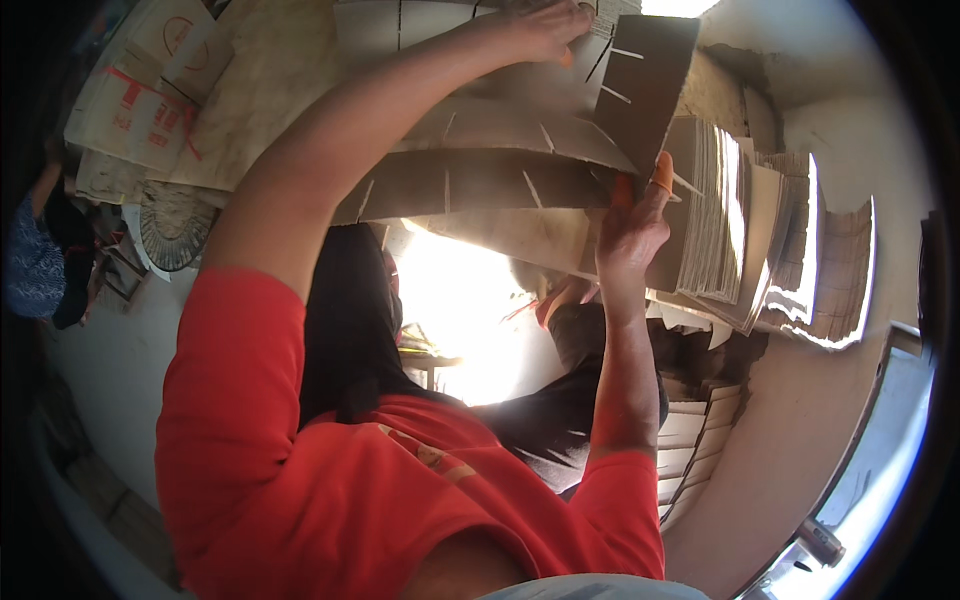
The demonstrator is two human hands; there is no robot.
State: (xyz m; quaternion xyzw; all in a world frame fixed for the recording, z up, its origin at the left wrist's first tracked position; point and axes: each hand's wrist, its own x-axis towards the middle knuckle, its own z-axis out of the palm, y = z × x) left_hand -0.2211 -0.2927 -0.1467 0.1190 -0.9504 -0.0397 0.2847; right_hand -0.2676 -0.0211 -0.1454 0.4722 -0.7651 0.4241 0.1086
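grey-brown cardboard strips point(485, 182), red shirt point(400, 510), black trousers point(342, 330), red-printed pale box point(130, 112)

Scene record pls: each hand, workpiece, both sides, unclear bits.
left: left hand at the picture's top edge, over the cardboard
right: right hand, gripping the short slotted cardboard strip near its lower end
workpiece: long slotted cardboard strips running leftward from near the right hand
right side: stacked cardboard sheets
left side: red-printed cardboard
unclear: what the left hand's fingers touch; whether the strips interlock
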